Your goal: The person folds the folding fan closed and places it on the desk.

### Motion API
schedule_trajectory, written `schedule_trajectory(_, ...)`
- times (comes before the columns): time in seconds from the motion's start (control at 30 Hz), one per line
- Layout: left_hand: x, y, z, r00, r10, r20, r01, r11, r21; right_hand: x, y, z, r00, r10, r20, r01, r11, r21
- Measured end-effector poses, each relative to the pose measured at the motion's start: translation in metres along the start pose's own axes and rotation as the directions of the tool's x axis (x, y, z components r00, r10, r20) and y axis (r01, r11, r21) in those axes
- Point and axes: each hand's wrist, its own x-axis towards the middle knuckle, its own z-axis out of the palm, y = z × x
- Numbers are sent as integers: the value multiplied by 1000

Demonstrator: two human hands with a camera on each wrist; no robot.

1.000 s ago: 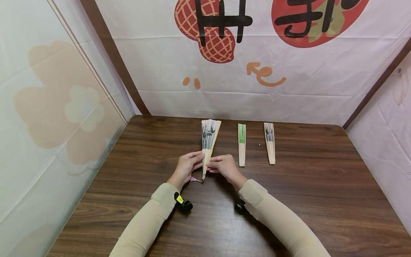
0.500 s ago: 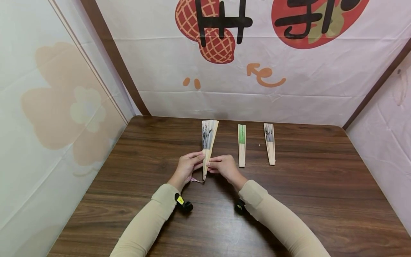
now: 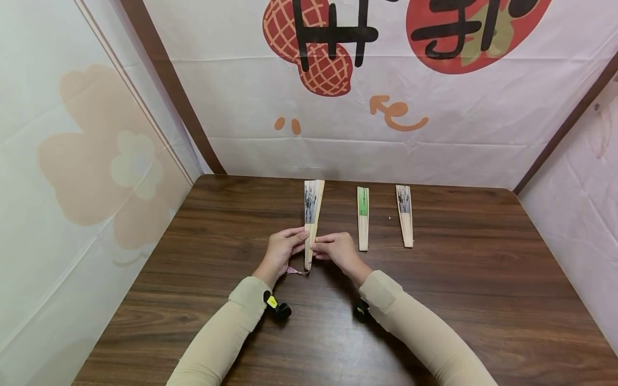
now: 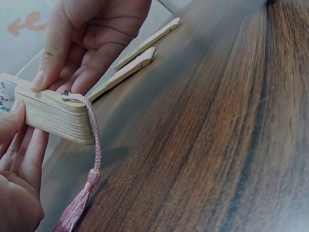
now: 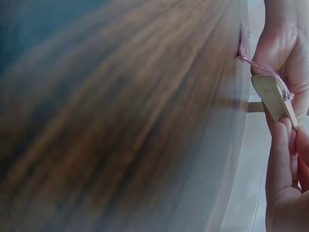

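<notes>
Head view: at the centre of the frame, a person's left hand (image 3: 281, 250) and right hand (image 3: 336, 249) pinch the lower ribs of a nearly closed folding fan (image 3: 311, 217) from either side, its paper end pointing toward the top of the frame. To its right on the wooden table (image 3: 483, 300) lie a green fan (image 3: 362, 217) and a third fan (image 3: 404, 214), both folded and well apart from the hands. Should either grip slacken, the held fan could splay back open or tip sideways toward the green fan.

Left wrist view: at the left of the frame, the stacked ribs (image 4: 58, 115) sit clamped between the right hand's fingers (image 4: 50, 58) above and the left hand's fingers below. A pink tassel (image 4: 79, 203) hangs from the pivot to the table; it could catch under the ribs or a palm and drag.

Right wrist view: at the right edge, the fan's butt end (image 5: 274, 99) shows between the two hands, with the tassel cord above it. The picture is blurred, so the evenness of the ribs cannot be judged; uneven pressure might leave one rib proud.
</notes>
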Motion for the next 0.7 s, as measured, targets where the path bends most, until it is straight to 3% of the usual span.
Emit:
schedule_trajectory(0.43, -7, 4, 4, 1000, 25, -12, -25, 1000, 15, -3, -2, 0, 1000, -5, -10, 5, 1000, -14)
schedule_trajectory(0.7, -6, 7, 8, 997, 50, -64, -51, 999, -13, 0, -6, -1, 999, 7, -48, -7, 1000, 8)
